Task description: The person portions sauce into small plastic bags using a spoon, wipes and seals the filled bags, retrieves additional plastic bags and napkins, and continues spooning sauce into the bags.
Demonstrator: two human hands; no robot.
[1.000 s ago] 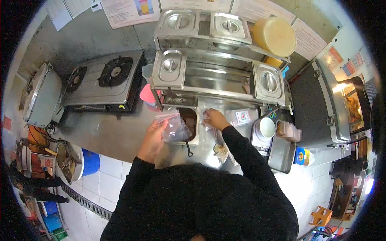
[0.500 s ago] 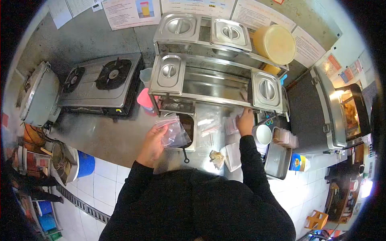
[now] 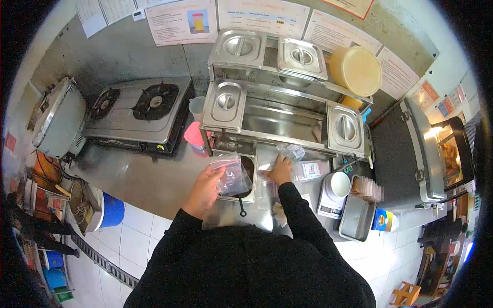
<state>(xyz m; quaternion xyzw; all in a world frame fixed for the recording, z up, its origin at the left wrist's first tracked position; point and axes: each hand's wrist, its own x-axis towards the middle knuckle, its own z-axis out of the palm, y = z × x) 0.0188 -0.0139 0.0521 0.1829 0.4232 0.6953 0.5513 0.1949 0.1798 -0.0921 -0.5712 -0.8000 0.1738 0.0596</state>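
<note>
My left hand (image 3: 203, 191) pinches a clear zip bag (image 3: 232, 177) with a reddish strip along its top. The bag hangs over a sunken steel container (image 3: 250, 194), where a dark handle (image 3: 242, 206) sticks out at the front. My right hand (image 3: 280, 171) reaches down to the counter among loose clear plastic bags (image 3: 292, 151), fingers apart and touching the plastic. Just right of it lies a clear packet with a printed label (image 3: 310, 170). A crumpled brownish piece (image 3: 279, 214) lies below my right forearm, partly covered by it.
A white bowl (image 3: 338, 186) sits on a scale (image 3: 328, 208), beside a metal tray (image 3: 355, 220) with upright packets (image 3: 367, 189). Behind stands a steel rack with lidded pans (image 3: 345, 128). A gas stove (image 3: 138, 110) and pink container (image 3: 194, 135) are left.
My right hand has moved left from the rack's lower right edge to the loose bags, uncovering the labelled packet. My left hand still holds the zip bag. The camera view has shifted slightly.
</note>
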